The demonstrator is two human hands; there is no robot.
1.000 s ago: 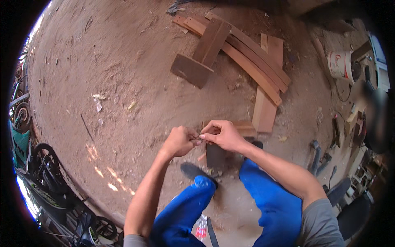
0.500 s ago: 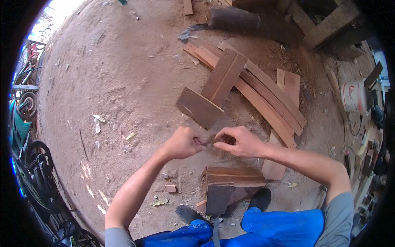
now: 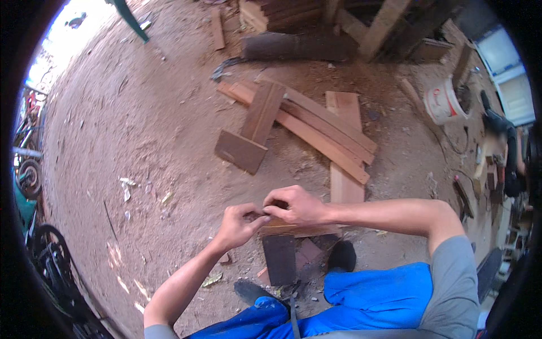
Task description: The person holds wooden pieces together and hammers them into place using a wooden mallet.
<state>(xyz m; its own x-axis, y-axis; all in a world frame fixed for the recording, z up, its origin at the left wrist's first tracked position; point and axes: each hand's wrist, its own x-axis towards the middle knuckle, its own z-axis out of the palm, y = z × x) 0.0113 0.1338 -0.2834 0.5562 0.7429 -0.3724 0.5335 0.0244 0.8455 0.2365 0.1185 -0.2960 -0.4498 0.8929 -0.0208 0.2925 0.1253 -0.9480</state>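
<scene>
**Bare left hand and bare right hand come together above a brown wooden piece on the ground**

The brown wooden piece lies just ahead of the person's feet, partly hidden by the hands; a dark rectangular panel is at its near side. Over it, each hand has thumb and fingers curled into a narrow pinch, the tips of both close together. Whether anything small sits between those tips, I cannot tell.

Near the piece are a dark left shoe and a dark right shoe, below bright blue cloth trousers. Farther forward, a dark brown T-shaped wooden assembly rests beside long reddish-brown planks, with its stem reaching up to them. A wide, paler reddish board runs under these planks. Beyond them lies a thick dark cylinder. Off to the right, a white round bucket leans on the brown dirt floor; black wheeled machinery lines the left edge.
</scene>
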